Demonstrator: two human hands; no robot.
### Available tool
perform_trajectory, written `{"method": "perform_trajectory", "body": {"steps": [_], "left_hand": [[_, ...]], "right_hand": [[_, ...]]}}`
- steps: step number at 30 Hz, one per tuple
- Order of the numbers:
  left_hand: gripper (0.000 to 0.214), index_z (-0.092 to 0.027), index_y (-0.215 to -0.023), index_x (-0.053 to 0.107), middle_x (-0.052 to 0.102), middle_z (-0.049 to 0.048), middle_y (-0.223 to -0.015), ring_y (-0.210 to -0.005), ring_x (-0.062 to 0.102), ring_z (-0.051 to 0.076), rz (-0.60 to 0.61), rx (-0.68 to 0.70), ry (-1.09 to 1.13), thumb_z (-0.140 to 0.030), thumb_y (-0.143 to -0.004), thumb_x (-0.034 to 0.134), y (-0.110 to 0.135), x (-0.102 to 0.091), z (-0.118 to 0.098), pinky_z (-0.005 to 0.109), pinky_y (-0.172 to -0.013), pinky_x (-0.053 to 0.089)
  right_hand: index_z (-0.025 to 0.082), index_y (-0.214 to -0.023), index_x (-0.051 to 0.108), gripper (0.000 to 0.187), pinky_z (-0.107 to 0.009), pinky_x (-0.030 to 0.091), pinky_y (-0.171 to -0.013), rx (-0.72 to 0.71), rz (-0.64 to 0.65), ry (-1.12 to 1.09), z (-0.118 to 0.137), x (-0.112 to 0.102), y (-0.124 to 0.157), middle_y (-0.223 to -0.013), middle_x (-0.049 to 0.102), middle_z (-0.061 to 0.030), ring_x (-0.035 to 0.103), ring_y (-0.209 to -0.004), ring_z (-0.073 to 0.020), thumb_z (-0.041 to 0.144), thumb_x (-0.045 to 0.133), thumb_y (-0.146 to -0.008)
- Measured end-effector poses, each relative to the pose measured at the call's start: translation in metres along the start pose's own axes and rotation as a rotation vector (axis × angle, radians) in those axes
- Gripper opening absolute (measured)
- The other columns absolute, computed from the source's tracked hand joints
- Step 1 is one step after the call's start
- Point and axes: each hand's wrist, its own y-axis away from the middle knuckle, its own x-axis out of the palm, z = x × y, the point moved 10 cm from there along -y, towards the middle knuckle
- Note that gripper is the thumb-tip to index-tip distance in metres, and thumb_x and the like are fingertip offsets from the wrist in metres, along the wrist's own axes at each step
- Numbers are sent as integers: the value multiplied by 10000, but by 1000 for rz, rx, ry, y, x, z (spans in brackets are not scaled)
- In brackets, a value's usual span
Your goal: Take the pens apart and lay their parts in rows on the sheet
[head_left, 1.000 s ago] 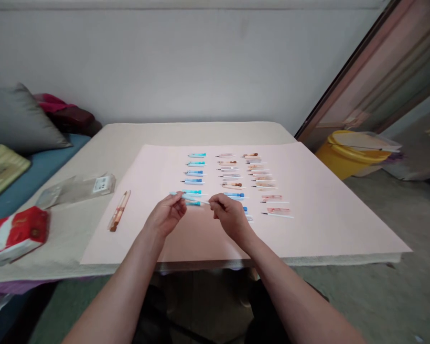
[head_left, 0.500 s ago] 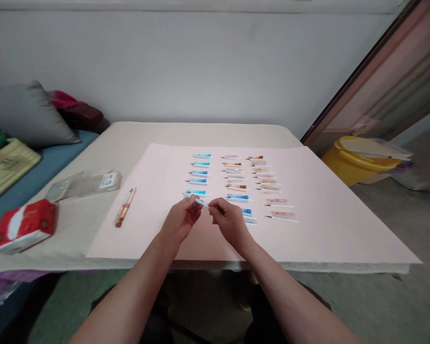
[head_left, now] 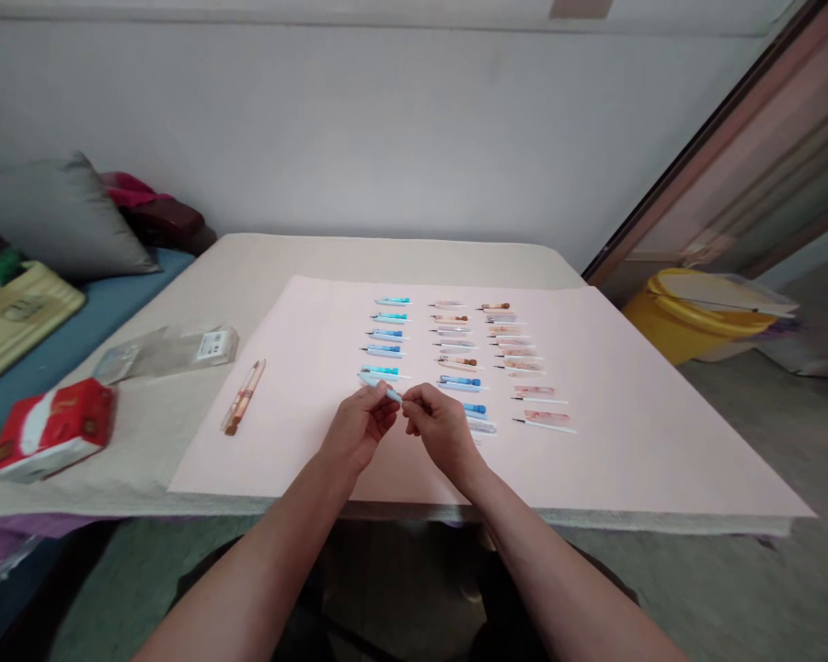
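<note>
My left hand (head_left: 359,428) and my right hand (head_left: 442,425) meet over the pink sheet (head_left: 635,432), both pinched on one light blue pen (head_left: 381,386). The pen's far end sticks out to the left of my left fingers. Beyond my hands lie several pens and pen parts in rows: a blue column (head_left: 388,334), a middle column (head_left: 452,340) and a pink-orange column (head_left: 514,349). Two pieces with thin white refills (head_left: 545,419) lie to the right of my right hand.
The pink sheet lies on a beige cloth-covered table (head_left: 179,294). Left of the sheet are an orange pen (head_left: 244,396), a clear plastic package (head_left: 169,349) and a red tissue pack (head_left: 51,439). A grey cushion (head_left: 55,216) sits far left, a yellow bucket (head_left: 690,308) right.
My hands have drawn closer together on the blue pen, less of it now showing between them. The view has shifted slightly right.
</note>
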Motion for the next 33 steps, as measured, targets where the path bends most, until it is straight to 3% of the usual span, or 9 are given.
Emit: {"method": "perform_trajectory", "body": {"steps": [11, 16, 19, 21, 24, 28, 33], "left_hand": [[76, -134, -780, 607, 643, 30, -708, -628, 610, 90, 53, -15, 44, -210, -776, 617, 0, 4, 0, 184, -590, 517], [60, -115, -738, 589, 639, 44, -672, -597, 614, 93, -30, -34, 115, -134, -795, 580, -7, -7, -3, 171, -554, 527], [28, -115, -781, 587, 651, 50, -706, -623, 633, 98, -90, -12, 176, -100, -798, 570, -12, -17, -16, 169, -565, 538], [25, -116, -796, 578, 656, 56, -721, -612, 635, 96, -154, 13, 202, -106, -809, 559, -15, -29, -29, 168, -554, 541], [62, -117, -768, 550, 650, 64, -707, -583, 630, 93, -251, 20, 245, -143, -823, 551, -17, -50, -46, 162, -524, 536], [30, -123, -796, 546, 643, 49, -699, -614, 640, 99, -313, 67, 299, -138, -820, 557, -16, -68, -63, 165, -547, 543], [37, -120, -793, 540, 648, 63, -708, -597, 637, 98, -318, 41, 304, -139, -820, 556, -15, -68, -60, 154, -524, 535]], "right_hand": [[195, -750, 538, 30, -197, 401, -452, 76, 22, -154, -13, 6, -2, -526, 532, 60, 511, -441, -89, 225, 539, -747], [189, -714, 524, 111, -196, 398, -435, 73, 61, -185, -9, 13, -7, -544, 551, 52, 506, -418, -84, 285, 570, -746], [184, -714, 521, 212, -204, 408, -453, 47, 51, -127, -5, 10, -14, -579, 561, 32, 515, -435, -88, 373, 508, -809], [184, -726, 520, 249, -214, 413, -494, 22, 7, 16, -6, 4, -20, -619, 573, 15, 528, -474, -97, 373, 429, -860], [183, -792, 550, 194, -239, 408, -588, -24, -19, 432, -8, 5, -27, -750, 602, -27, 571, -638, -136, 278, 403, -877], [184, -950, 550, 177, -262, 389, -623, -84, 140, 926, -22, 40, -25, -978, 579, -84, 558, -820, -179, 165, 392, -873], [176, -986, 509, 200, -279, 386, -594, -118, 224, 1110, -36, 69, -21, -991, 541, -101, 517, -880, -217, 115, 352, -878]]}}
